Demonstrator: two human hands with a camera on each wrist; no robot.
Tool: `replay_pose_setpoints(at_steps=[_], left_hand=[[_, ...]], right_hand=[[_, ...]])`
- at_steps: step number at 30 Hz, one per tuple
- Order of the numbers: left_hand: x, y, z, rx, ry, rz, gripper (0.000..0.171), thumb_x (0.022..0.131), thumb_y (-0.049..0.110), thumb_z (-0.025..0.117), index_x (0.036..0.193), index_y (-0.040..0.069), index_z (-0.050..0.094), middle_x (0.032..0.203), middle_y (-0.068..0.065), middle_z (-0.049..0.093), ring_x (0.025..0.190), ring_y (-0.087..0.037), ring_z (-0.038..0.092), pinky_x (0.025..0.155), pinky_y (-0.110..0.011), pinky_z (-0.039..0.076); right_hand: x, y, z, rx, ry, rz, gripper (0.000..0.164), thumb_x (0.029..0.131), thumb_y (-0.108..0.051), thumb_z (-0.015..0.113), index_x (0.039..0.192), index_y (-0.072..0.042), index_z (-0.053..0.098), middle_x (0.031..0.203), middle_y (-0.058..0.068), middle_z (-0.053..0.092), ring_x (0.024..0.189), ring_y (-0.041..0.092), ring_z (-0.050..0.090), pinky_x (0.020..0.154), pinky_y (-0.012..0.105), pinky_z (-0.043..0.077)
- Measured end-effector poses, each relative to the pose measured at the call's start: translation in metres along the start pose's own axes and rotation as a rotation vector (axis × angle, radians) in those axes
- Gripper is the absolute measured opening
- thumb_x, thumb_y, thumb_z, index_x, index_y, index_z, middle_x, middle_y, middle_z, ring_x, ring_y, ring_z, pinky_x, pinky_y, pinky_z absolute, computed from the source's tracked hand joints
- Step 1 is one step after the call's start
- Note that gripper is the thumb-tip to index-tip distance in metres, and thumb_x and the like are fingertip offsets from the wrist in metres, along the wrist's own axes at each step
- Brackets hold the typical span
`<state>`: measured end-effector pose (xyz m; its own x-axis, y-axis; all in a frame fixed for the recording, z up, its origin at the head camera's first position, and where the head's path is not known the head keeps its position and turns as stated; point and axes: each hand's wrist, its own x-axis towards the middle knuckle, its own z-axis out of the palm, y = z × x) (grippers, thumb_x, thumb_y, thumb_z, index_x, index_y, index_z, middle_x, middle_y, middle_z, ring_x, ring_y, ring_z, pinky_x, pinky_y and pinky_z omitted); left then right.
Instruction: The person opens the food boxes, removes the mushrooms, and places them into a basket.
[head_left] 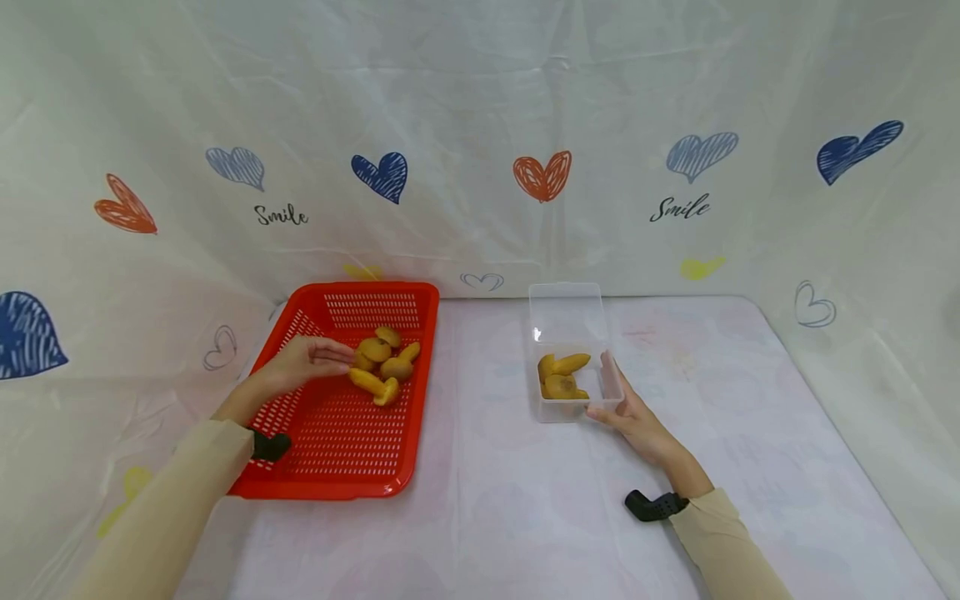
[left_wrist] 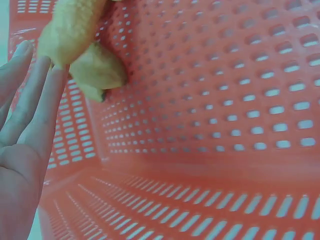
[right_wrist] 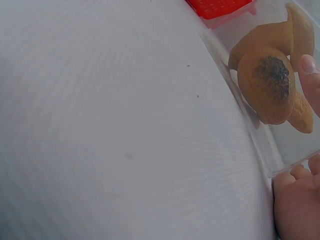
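My left hand (head_left: 306, 365) reaches into a red plastic basket (head_left: 352, 454), its fingers extended towards several yellow mushrooms (head_left: 375, 350). In the left wrist view, straight fingertips touch or nearly touch one mushroom (left_wrist: 75, 32), and the thumb stands apart from it. A yellow mushroom (head_left: 369, 382) lies near those fingers, stem towards the hand. On the right, my right hand (head_left: 633, 421) holds a clear plastic box (head_left: 564, 412) by its near right corner, thumb at the front and fingers along the side. Inside the box's left part lie several mushrooms (right_wrist: 267, 85), one with a dark patch.
The box's clear lid (head_left: 566, 310) stands raised at the back. Both containers sit on a pale cloth-covered table (head_left: 480, 500). Behind the table hangs a white curtain (head_left: 465, 100) printed with hearts. Black wrist devices (head_left: 652, 506) are worn at both cuffs.
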<state>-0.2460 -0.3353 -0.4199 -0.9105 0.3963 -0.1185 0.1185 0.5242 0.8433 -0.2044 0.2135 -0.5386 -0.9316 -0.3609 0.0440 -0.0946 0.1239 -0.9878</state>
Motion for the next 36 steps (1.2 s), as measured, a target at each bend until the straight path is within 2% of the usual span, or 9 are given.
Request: replay_pose_setpoints(at_steps=[2,6,10,16,20,25,30,36], left_hand=[[0.001,0.003,-0.002,-0.002,0.021,-0.007,0.036,0.095,0.002,0.065,0.127,-0.014,0.059,0.123,-0.030,0.063,0.111,-0.036,0.065,0.090,-0.033,0.055],[0.005,0.013,-0.004,-0.012,0.055,0.025,0.037,0.095,0.003,0.067,0.126,-0.014,0.059,0.122,-0.031,0.063,0.108,-0.028,0.068,0.088,-0.029,0.056],[0.014,0.025,-0.006,-0.047,0.061,0.068,0.036,0.094,0.003,0.068,0.126,-0.013,0.060,0.123,-0.034,0.060,0.105,-0.020,0.069,0.085,-0.024,0.056],[0.030,0.047,-0.004,-0.032,0.039,0.101,0.036,0.095,0.008,0.068,0.127,-0.007,0.062,0.125,-0.031,0.061,0.108,-0.028,0.068,0.087,-0.025,0.055],[0.040,0.062,0.000,-0.042,0.018,0.104,0.037,0.094,0.009,0.070,0.128,-0.004,0.063,0.126,-0.028,0.062,0.109,-0.030,0.067,0.089,-0.031,0.055],[0.049,0.082,0.007,-0.058,-0.016,0.123,0.037,0.094,0.008,0.069,0.128,-0.004,0.062,0.126,-0.024,0.064,0.112,-0.031,0.066,0.093,-0.037,0.053],[0.059,0.101,0.017,-0.060,-0.045,0.137,0.037,0.094,0.008,0.070,0.129,-0.003,0.063,0.127,-0.022,0.064,0.117,-0.037,0.062,0.092,-0.032,0.054],[0.079,0.118,0.038,-0.071,-0.085,0.178,0.040,0.092,0.008,0.072,0.130,0.000,0.063,0.127,-0.018,0.065,0.118,-0.026,0.063,0.093,-0.030,0.053]], right_hand=[[0.000,-0.001,0.000,-0.001,0.000,0.004,0.100,0.095,-0.009,0.068,0.160,-0.031,-0.005,0.166,0.000,-0.011,0.150,0.024,-0.012,0.118,0.056,-0.002],[0.000,-0.002,0.000,0.015,-0.009,0.004,0.102,0.095,-0.008,0.069,0.160,-0.032,-0.006,0.166,-0.002,-0.012,0.150,0.023,-0.012,0.117,0.056,-0.001],[0.000,-0.002,-0.001,0.020,-0.012,-0.003,0.101,0.095,-0.007,0.068,0.160,-0.031,-0.006,0.166,0.000,-0.013,0.150,0.023,-0.013,0.117,0.057,-0.002],[0.000,-0.001,-0.001,0.003,-0.003,-0.005,0.100,0.095,-0.009,0.068,0.160,-0.031,-0.005,0.166,0.000,-0.012,0.150,0.024,-0.013,0.117,0.058,-0.004],[0.000,0.000,0.000,-0.010,-0.001,-0.008,0.100,0.095,-0.009,0.068,0.160,-0.031,-0.004,0.166,0.001,-0.011,0.150,0.025,-0.014,0.116,0.060,-0.005],[0.000,0.000,-0.001,-0.013,0.002,-0.006,0.100,0.095,-0.009,0.069,0.160,-0.031,-0.004,0.166,0.000,-0.011,0.150,0.023,-0.014,0.117,0.059,-0.005],[0.000,0.000,-0.001,-0.004,-0.005,-0.009,0.101,0.095,-0.009,0.069,0.161,-0.029,-0.006,0.166,0.000,-0.012,0.150,0.024,-0.014,0.117,0.058,-0.004],[0.001,0.001,-0.001,0.002,0.001,-0.002,0.102,0.095,-0.008,0.069,0.160,-0.030,-0.006,0.166,-0.001,-0.012,0.150,0.023,-0.014,0.118,0.057,-0.003]])
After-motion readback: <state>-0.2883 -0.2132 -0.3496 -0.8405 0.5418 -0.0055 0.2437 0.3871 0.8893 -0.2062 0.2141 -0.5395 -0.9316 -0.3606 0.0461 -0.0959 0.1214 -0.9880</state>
